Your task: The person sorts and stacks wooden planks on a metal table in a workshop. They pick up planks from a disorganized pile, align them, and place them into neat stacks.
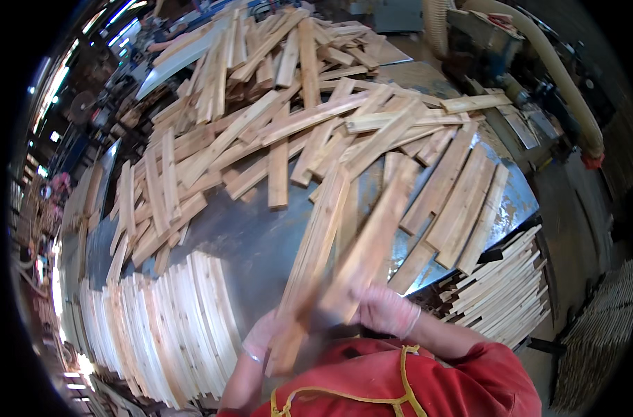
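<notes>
My left hand (262,335), in a pale glove, is closed at the lower end of a long wooden board (315,240) that slants up and away in front of my body. In my right hand (387,311), gloved too, is the near end of a second wooden board (375,243), a little blurred. This one leans to the right, and its far end reaches the heap of boards (281,125). Between the two held boards, near their lower ends, is a narrow gap. The fingers of both hands are partly hidden behind the wood.
A metal-topped table (243,226) bears the heap. Pale boards stand in a tight row (170,323) at the left. Several loose boards (462,201) lie at the right edge, above a stack of thin slats (500,288). A ribbed hose (563,69) hangs at the far right.
</notes>
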Available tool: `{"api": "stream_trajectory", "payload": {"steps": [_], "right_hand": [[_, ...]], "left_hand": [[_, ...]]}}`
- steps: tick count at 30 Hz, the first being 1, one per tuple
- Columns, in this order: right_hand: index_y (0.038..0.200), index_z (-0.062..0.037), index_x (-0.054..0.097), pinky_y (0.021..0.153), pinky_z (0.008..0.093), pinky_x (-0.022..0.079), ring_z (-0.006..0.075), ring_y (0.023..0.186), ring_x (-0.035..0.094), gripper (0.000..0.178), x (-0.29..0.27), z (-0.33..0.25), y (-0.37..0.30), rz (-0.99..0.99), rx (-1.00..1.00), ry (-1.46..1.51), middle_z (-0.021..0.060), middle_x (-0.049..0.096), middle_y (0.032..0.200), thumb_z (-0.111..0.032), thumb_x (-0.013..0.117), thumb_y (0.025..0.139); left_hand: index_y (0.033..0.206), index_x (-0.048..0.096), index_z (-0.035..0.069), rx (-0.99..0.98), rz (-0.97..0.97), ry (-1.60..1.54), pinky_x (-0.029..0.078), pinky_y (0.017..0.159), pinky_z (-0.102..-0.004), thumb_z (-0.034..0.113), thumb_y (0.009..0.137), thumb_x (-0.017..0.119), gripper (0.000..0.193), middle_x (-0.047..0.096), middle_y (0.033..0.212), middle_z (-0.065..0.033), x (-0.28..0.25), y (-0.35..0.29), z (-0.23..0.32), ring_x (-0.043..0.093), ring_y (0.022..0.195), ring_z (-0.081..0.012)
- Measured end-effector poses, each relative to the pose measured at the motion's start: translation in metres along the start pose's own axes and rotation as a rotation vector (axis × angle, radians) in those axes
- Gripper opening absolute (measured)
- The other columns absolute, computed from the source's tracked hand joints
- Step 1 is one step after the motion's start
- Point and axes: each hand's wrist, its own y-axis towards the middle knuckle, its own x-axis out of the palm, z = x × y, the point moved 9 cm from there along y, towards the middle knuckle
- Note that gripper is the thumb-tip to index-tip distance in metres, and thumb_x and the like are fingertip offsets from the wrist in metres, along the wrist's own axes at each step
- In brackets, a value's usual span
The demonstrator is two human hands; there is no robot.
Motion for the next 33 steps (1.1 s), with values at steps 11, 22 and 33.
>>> {"api": "stream_trajectory", "payload": {"steps": [11,22,33], "right_hand": [[0.137,-0.0045,0.065,0.089,0.0345,0.058,0.0201,0.102,0.071,0.044,-0.071,0.165,0.042,0.222,0.359,-0.883,0.0069,0.074,0.122,-0.010,0.075,0.094],[0.110,-0.0061,0.063,0.080,0.0364,0.055,0.0209,0.096,0.065,0.024,0.132,-0.014,0.228,0.071,-0.391,-1.202,0.0095,0.067,0.106,-0.022,0.073,0.094],[0.128,0.0038,0.062,0.086,0.0376,0.058,0.0249,0.106,0.071,0.063,-0.004,0.280,0.231,-0.043,0.410,-1.524,0.0200,0.072,0.114,-0.040,0.077,0.085]], "left_hand": [[0.140,0.059,0.002,0.194,0.332,-0.354,0.062,0.081,-0.0425,0.011,0.085,0.075,0.057,0.071,0.110,-0.0126,-0.157,-0.114,-0.154,0.073,0.092,-0.0278],[0.133,0.062,0.001,0.295,0.219,-0.247,0.059,0.082,-0.0345,0.013,0.089,0.076,0.047,0.071,0.105,-0.0078,-0.147,-0.138,-0.143,0.071,0.092,-0.0215],[0.148,0.054,0.003,0.335,1.356,1.499,0.041,0.118,-0.0502,0.035,0.079,0.078,0.079,0.051,0.153,-0.0212,-0.084,-0.204,-0.007,0.050,0.141,-0.0412]]}}
